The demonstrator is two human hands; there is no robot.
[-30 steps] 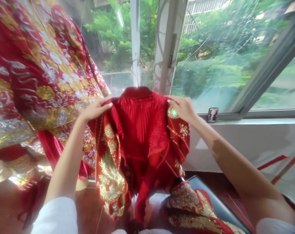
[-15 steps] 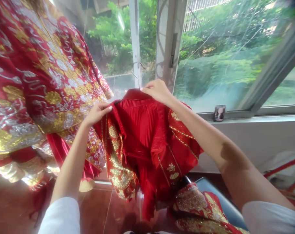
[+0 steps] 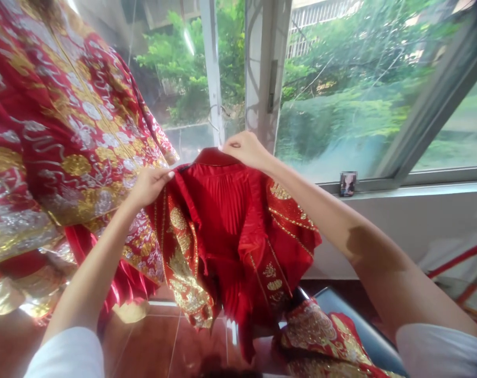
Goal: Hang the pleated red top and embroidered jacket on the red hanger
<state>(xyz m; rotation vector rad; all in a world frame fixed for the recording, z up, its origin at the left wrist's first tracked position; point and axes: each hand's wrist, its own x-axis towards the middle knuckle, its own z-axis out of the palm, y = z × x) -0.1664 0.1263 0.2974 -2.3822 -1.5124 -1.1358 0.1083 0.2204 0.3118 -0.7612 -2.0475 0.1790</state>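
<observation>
A red jacket (image 3: pixel 222 210) with gold embroidery hangs open in front of me, its pleated red lining showing. At its left shoulder, my left hand (image 3: pixel 152 186) pinches the cloth between thumb and fingers. My right hand (image 3: pixel 246 151) is closed on the top of the collar, just beside the metal hook of a hanger (image 3: pixel 213 126). The rest of the hanger is mostly hidden in the jacket. Both sleeves droop at the sides, the left one heavy with gold pattern.
To the left hangs a larger red robe (image 3: pixel 76 131) with gold and silver embroidery. Another embroidered red garment (image 3: pixel 320 336) lies over a dark seat (image 3: pixel 364 325) at lower right. Behind are windows (image 3: pixel 340 105), with a small picture card (image 3: pixel 347 184) on the sill.
The jacket and both hands appear slightly further left and a little lower in view. My left hand has moved somewhat outward along the shoulder, and both hands keep their hold.
</observation>
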